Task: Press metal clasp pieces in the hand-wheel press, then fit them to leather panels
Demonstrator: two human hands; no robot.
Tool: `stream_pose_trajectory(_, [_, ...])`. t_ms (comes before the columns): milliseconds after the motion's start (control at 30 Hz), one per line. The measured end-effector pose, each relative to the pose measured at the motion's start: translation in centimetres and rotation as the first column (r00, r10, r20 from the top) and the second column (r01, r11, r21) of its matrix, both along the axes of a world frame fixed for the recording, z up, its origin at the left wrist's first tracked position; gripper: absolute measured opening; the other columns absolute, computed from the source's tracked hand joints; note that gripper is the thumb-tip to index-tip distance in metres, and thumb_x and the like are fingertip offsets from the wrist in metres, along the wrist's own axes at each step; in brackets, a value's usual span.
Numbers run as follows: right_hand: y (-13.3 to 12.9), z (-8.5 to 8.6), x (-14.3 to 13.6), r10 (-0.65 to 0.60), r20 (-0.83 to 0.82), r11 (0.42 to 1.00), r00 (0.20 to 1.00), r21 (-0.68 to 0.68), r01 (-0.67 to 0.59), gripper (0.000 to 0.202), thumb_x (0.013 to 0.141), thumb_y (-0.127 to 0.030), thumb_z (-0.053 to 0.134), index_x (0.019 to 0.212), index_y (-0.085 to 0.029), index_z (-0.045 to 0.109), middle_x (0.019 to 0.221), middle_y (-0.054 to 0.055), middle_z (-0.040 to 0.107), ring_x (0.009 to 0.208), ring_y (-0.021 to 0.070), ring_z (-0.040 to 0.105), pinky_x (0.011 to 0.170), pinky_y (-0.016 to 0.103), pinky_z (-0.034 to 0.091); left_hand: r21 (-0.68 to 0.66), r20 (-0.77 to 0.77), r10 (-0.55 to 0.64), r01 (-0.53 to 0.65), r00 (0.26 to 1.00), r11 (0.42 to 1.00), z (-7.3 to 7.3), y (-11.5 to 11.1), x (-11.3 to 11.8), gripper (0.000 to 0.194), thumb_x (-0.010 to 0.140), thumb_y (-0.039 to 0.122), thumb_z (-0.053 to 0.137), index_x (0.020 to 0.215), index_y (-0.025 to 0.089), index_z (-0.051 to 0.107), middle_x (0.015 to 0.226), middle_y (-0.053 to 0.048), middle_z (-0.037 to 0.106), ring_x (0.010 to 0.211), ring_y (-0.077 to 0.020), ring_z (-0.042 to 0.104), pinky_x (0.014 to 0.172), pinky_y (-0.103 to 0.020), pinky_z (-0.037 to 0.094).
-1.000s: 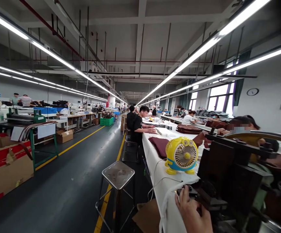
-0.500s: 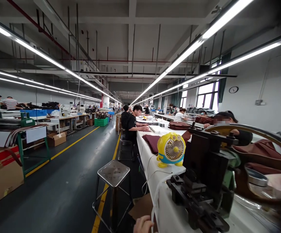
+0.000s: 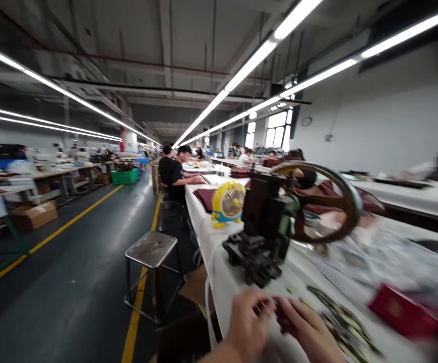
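Low in the picture, my left hand [image 3: 249, 322] and my right hand [image 3: 305, 325] meet above the near edge of the white-covered table [image 3: 219, 257]. Both have their fingers bent around a small dark reddish-brown piece [image 3: 285, 317], blurred and partly covered by the fingers. Just beyond them stands a black hand press [image 3: 262, 217] with a large wheel [image 3: 351, 201]. A yellow and blue fan [image 3: 229, 202] is behind the press on its left. Metal tools [image 3: 341, 320] lie to the right of my right hand.
A metal stool [image 3: 151, 249] stands left of the table, beside a cardboard piece [image 3: 198, 287]. Clear plastic bags [image 3: 385, 252] and a red box [image 3: 405, 310] lie on the right. People in black [image 3: 175, 169] sit farther along the table. A floor aisle runs along the left.
The view has turned right, shifting the press and fan left in the picture. Both hands are now in view, together around the small piece; before, only one hand showed at the bottom edge.
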State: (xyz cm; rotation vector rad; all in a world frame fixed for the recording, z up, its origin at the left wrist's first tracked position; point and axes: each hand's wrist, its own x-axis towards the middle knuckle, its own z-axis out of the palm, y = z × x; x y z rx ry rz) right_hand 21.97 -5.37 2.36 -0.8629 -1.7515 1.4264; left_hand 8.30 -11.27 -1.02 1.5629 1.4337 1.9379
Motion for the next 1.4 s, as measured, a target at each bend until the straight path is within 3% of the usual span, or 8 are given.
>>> stream_pose_trajectory(133, [-0.2, 0.2, -0.2, 0.066, -0.056, 0.998, 0.996, -0.008, -0.067, 0.044, 0.086, -0.059, 0.067, 0.097, -0.017, 0.073, 0.085, 0.008, 0.066, 0.079, 0.0205, 0.058, 0.061, 0.029, 0.049, -0.172, 0.331, -0.133, 0.198, 0.934, 0.965, 1.7, -0.8, -0.2, 0.036, 0.092, 0.052, 0.062, 0.091, 0.017, 0.071, 0.079, -0.005, 0.067, 0.072, -0.0153, 0.058, 0.067, -0.026, 0.048])
stream_pose_trajectory(300, [0.1, 0.0, -0.4, -0.01, -0.08, 1.0, 0.997, -0.02, 0.009, 0.041, 0.087, -0.055, 0.066, 0.09, -0.014, 0.072, 0.076, 0.004, 0.064, 0.071, 0.0159, 0.055, 0.062, 0.027, 0.046, -0.174, 0.416, -0.19, 0.283, 0.889, 0.943, 1.1, -0.5, 0.4, 0.036, 0.095, 0.05, 0.059, 0.098, 0.016, 0.07, 0.084, -0.004, 0.066, 0.071, -0.0123, 0.055, 0.068, -0.024, 0.047])
stream_pose_trajectory(467, [-0.4, 0.0, -0.6, 0.036, -0.147, 0.992, 0.988, -0.116, -0.054, 0.038, 0.089, -0.052, 0.065, 0.093, -0.014, 0.072, 0.078, 0.004, 0.065, 0.074, 0.0157, 0.058, 0.063, 0.026, 0.046, -0.163, 0.489, -0.168, 0.278, 0.856, 0.947, 0.6, 0.0, 0.8, 0.033, 0.091, 0.048, 0.067, 0.106, 0.019, 0.067, 0.09, -0.003, 0.066, 0.078, -0.0126, 0.058, 0.068, -0.023, 0.048])
stream_pose_trajectory(600, [-0.2, -0.2, -0.7, -0.019, -0.071, 1.0, 0.997, 0.017, 0.02, 0.04, 0.089, -0.052, 0.063, 0.096, -0.015, 0.074, 0.082, 0.006, 0.068, 0.074, 0.0169, 0.058, 0.062, 0.028, 0.048, -0.209, 0.319, -0.119, 0.193, 0.94, 0.959, 0.7, 0.2, -0.3, 0.032, 0.094, 0.048, 0.063, 0.1, 0.018, 0.071, 0.084, -0.003, 0.065, 0.072, -0.0126, 0.056, 0.064, -0.023, 0.048])
stream_pose_trajectory(733, [0.0, -0.6, -0.5, -0.081, 0.029, 0.991, 0.996, 0.11, 0.077, 0.044, 0.091, -0.05, 0.06, 0.116, -0.016, 0.073, 0.094, 0.008, 0.073, 0.079, 0.0194, 0.064, 0.068, 0.031, 0.053, -0.129, -0.054, -0.01, 0.003, 0.998, 0.992, 1.2, 0.9, -3.2, 0.027, 0.098, 0.041, 0.057, 0.104, 0.02, 0.074, 0.093, -0.006, 0.07, 0.081, -0.017, 0.064, 0.074, -0.028, 0.053])
stream_pose_trajectory(900, [0.2, -0.9, -0.4, -0.04, 0.169, 0.982, 0.985, 0.187, 0.007, 0.035, 0.09, -0.037, 0.061, 0.116, -0.018, 0.074, 0.113, 0.009, 0.074, 0.097, 0.0244, 0.068, 0.085, 0.037, 0.054, 0.206, -0.432, 0.373, -0.312, 0.821, 0.927, 1.7, 4.8, -8.4, 0.025, 0.098, 0.032, 0.058, 0.111, 0.019, 0.074, 0.108, -0.009, 0.073, 0.102, -0.0226, 0.066, 0.098, -0.04, 0.051])
stream_pose_trajectory(1133, [0.8, -1.6, -0.3, 0.048, 0.28, 0.968, 0.959, 0.225, -0.114, 0.028, 0.09, -0.031, 0.061, 0.109, -0.021, 0.078, 0.107, 0.007, 0.076, 0.093, 0.0246, 0.07, 0.087, 0.036, 0.054, 0.221, -0.555, 0.383, -0.314, 0.738, 0.924, 1.3, 9.4, -11.3, 0.028, 0.1, 0.037, 0.052, 0.102, 0.021, 0.076, 0.114, -0.009, 0.073, 0.121, -0.0254, 0.059, 0.109, -0.046, 0.046])
stream_pose_trajectory(1400, [1.0, -1.4, -0.2, 0.077, 0.29, 0.968, 0.954, 0.207, -0.141, 0.025, 0.09, -0.029, 0.061, 0.105, -0.023, 0.08, 0.103, 0.005, 0.076, 0.094, 0.0241, 0.07, 0.084, 0.033, 0.054, 0.126, -0.633, 0.251, -0.222, 0.733, 0.967, 0.9, 9.7, -10.8, 0.032, 0.103, 0.035, 0.046, 0.118, 0.019, 0.069, 0.124, -0.009, 0.068, 0.137, -0.0269, 0.046, 0.116, -0.048, 0.039])
